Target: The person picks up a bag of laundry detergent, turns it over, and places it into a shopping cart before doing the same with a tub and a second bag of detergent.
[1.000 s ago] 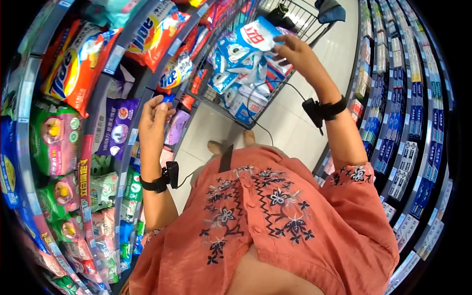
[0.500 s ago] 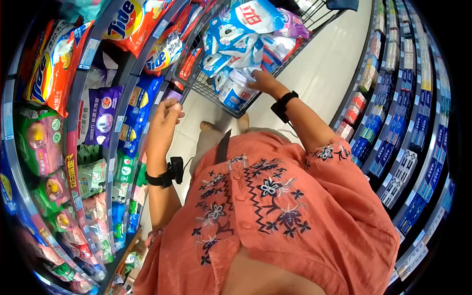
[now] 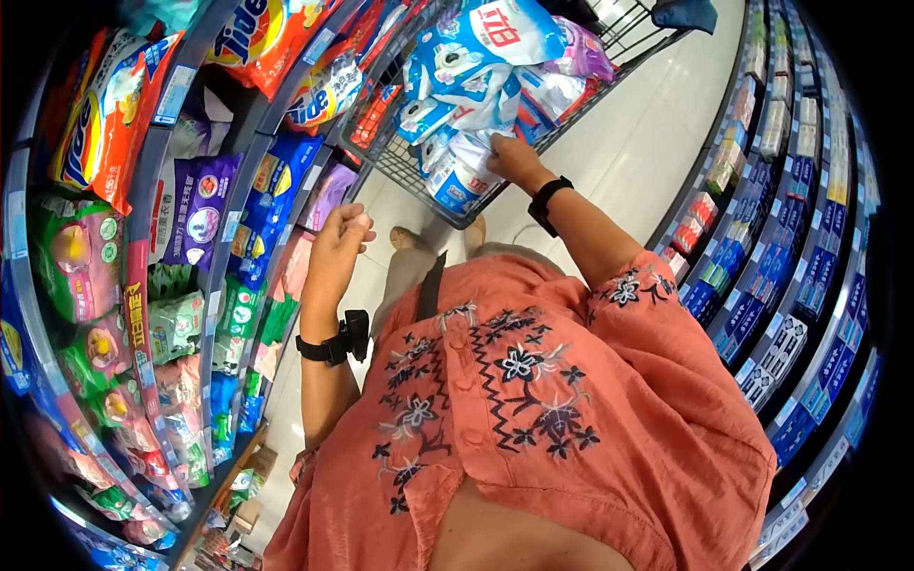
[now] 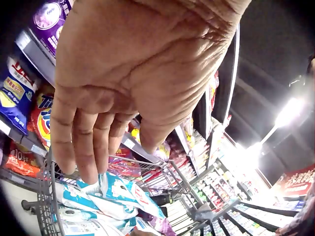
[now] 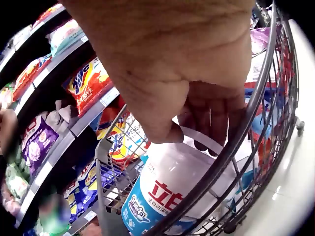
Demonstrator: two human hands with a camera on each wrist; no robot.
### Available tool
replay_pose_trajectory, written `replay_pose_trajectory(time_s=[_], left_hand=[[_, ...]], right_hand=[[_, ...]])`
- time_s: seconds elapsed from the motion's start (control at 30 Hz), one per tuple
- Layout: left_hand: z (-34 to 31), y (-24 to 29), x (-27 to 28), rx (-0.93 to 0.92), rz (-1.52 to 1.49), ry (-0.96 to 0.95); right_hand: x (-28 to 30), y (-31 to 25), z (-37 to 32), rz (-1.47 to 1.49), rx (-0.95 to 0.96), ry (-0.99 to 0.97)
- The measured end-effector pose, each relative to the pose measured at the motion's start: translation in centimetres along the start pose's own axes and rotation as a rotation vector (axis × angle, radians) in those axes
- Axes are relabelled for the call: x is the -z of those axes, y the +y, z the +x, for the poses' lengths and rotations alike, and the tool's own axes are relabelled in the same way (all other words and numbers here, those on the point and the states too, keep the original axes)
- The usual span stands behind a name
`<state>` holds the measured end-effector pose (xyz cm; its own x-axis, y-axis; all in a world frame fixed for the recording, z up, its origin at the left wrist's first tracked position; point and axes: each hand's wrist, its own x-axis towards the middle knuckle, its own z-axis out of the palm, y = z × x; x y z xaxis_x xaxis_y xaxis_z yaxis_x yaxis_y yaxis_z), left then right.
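My right hand (image 3: 519,160) reaches over the near rim of the shopping cart (image 3: 386,171). Its fingers and thumb curl round the white carrying strap (image 5: 203,138) of a white and blue laundry detergent tub (image 5: 170,182), which stands upright in the cart's near corner. Blue and white detergent bags (image 3: 476,57) are heaped behind the tub. My left hand (image 3: 335,249) hangs in the air between the shelf and the cart, holding nothing. In the left wrist view its fingers (image 4: 86,142) droop loosely, with the cart beyond them.
Shelves with orange Tide bags (image 3: 119,119), a purple bag (image 3: 202,211) and green and pink packs (image 3: 81,257) line the left side. On the right runs another shelf (image 3: 762,314) of small boxes. Pale floor tiles (image 3: 609,186) lie between, and dark cloth (image 3: 685,13) hangs on the cart.
My right hand has come down from beside the bag heap to the tub and holds its strap. The upper bag lies settled on the heap. My left hand has drifted away from the shelf.
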<state>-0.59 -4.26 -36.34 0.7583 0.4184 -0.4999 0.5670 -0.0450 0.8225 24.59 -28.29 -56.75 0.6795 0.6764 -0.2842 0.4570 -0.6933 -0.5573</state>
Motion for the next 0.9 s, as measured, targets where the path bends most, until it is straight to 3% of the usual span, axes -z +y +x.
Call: replay_pose_trajectory(time_s=[0.27, 0.57, 0.63, 0.73, 0.87, 0.9], left_hand=[[-1.2, -1.8, -0.1, 0.051, -0.011, 0.031], [-1.4, -4.0, -0.1, 0.046, -0.105, 0.019], [-0.5, -4.6, -0.1, 0.033, -0.125, -0.007], [1.3, -5.6, -0.7, 0.028, -0.185, -0.019], [3.4, -3.1, -2.3, -0.002, -0.431, 0.015], [3.6, -1.7, -2.3, -0.065, -0.51, -0.102]], right_hand=[[0.4, -1.4, 1.0, 0.212, 0.065, -0.022], [4.7, -10.6, -0.5, 0.175, 0.206, -0.074], [7.0, -12.0, -0.7, 0.248, 0.311, -0.021], [12.8, -15.1, -1.8, 0.354, 0.299, -0.029], [21.3, -20.5, -4.4, 0.404, 0.394, -0.064], [23.6, -22.1, -5.5, 0.476, 0.359, -0.082]])
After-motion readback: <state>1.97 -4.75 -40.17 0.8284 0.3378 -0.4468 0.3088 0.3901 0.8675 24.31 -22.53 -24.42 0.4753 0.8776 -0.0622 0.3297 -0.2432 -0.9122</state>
